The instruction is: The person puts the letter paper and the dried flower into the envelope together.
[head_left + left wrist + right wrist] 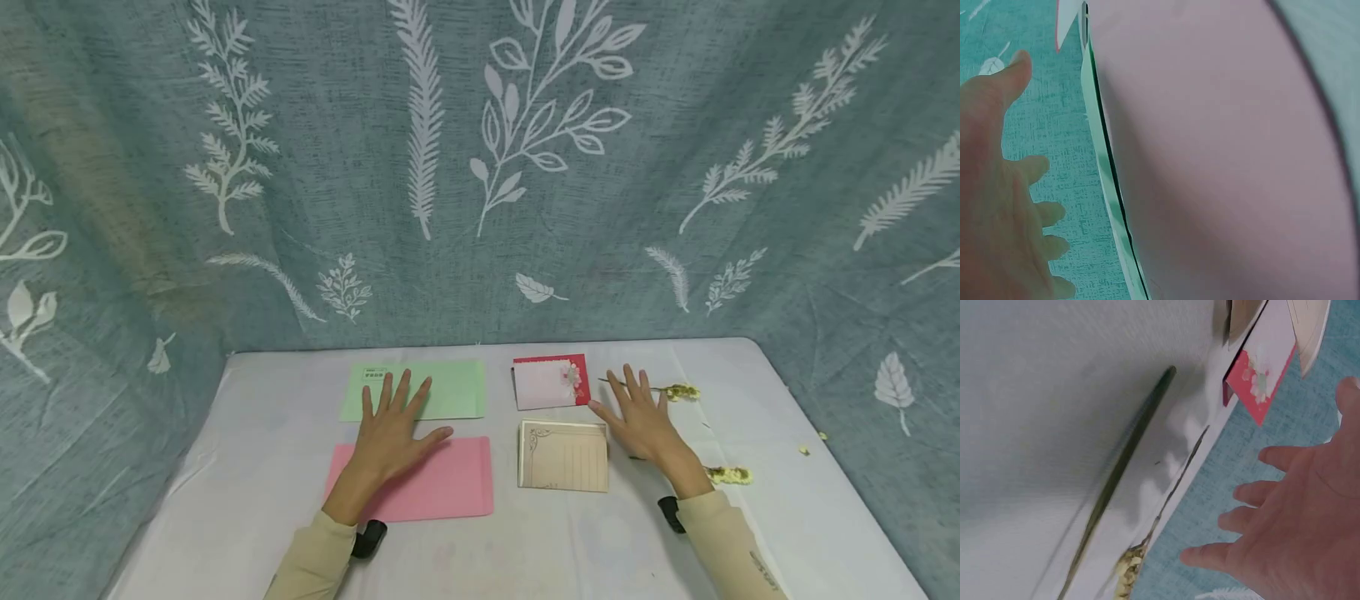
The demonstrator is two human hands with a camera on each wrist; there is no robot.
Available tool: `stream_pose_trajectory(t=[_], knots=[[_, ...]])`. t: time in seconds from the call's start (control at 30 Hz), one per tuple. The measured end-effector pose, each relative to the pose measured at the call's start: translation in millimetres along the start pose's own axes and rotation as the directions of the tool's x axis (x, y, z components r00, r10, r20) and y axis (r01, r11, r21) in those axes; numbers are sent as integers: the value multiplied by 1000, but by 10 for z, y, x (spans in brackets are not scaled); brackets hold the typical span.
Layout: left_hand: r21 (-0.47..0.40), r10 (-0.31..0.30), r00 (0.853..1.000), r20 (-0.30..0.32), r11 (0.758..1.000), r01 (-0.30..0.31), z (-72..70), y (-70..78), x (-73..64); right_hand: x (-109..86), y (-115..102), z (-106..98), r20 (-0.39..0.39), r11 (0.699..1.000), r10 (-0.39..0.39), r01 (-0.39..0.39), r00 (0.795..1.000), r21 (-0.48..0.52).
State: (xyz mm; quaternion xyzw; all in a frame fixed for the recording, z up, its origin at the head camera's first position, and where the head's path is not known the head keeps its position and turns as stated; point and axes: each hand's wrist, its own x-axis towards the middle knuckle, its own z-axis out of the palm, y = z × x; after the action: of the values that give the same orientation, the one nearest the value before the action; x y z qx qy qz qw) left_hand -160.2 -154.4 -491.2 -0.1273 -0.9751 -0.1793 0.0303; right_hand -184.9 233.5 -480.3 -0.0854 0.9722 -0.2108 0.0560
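My left hand (390, 442) is spread with straight fingers over a pink envelope (457, 479), its fingertips overlapping the green envelope (453, 387) behind. In the left wrist view the palm and fingers hold nothing, and the pink envelope (1222, 125) fills much of the picture. Fingers apart, my right hand (641, 425) hovers beside a stack of tan lined cards (566, 458) and a red-bordered floral card (551, 385). Close by it lie two dried yellow flower stems, one with its flower head (681, 392) at the back, the other (729, 475) partly hidden by the arm.
A white cloth (247, 467) covers the table, and small yellow petals (805, 451) lie near its right edge. Behind and at both sides hangs a blue-green curtain (465, 283) with white leaf prints. A black strap piece (369, 539) sits at the left wrist.
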Motion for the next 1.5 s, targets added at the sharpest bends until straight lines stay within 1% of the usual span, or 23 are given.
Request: stream_pose_trajectory(t=[0.2,0.33,0.43,0.5,0.67,0.8,0.9,1.1,1.17,1.23,1.37,1.43,1.5], knots=[[-1,5,1000,21,1000,-5,21,15,10,-28,10,39,-2,1000,-10,10,1000,23],[3,-3,999,35,1000,2,26,26,-4,-44,2,31,-14,997,-49,49,999,60],[1,2,1000,28,1000,-2,29,30,-11,-51,-16,2,-25,993,-79,81,997,89],[-6,13,1000,18,1000,-12,26,36,-13,-58,-24,-21,-27,991,-85,87,996,103],[-29,40,999,-6,999,-41,25,48,-17,-65,-24,-49,-29,990,-85,88,996,111],[-38,68,997,-20,997,-69,33,47,-27,-47,-35,-56,-36,986,-113,117,993,118],[-41,75,997,-15,996,-76,38,44,-34,-23,-61,-79,-33,983,-136,140,990,118],[-46,75,997,-2,996,-75,35,51,-33,14,-108,-133,-25,982,-145,147,989,121],[-50,93,996,3,994,-93,23,65,-39,20,-130,-138,-53,981,-152,157,987,111],[-61,122,992,13,991,-121,-2,89,-57,26,-158,-133,-101,980,-167,176,981,91],[-113,200,980,27,974,-195,-51,149,-107,21,-232,-127,-220,975,-198,214,955,55],[-134,229,973,38,966,-222,-60,177,-124,8,-266,-131,-250,972,-203,225,947,65],[-150,250,967,55,959,-240,-67,203,-138,-13,-295,-135,-252,971,-203,228,946,77]])
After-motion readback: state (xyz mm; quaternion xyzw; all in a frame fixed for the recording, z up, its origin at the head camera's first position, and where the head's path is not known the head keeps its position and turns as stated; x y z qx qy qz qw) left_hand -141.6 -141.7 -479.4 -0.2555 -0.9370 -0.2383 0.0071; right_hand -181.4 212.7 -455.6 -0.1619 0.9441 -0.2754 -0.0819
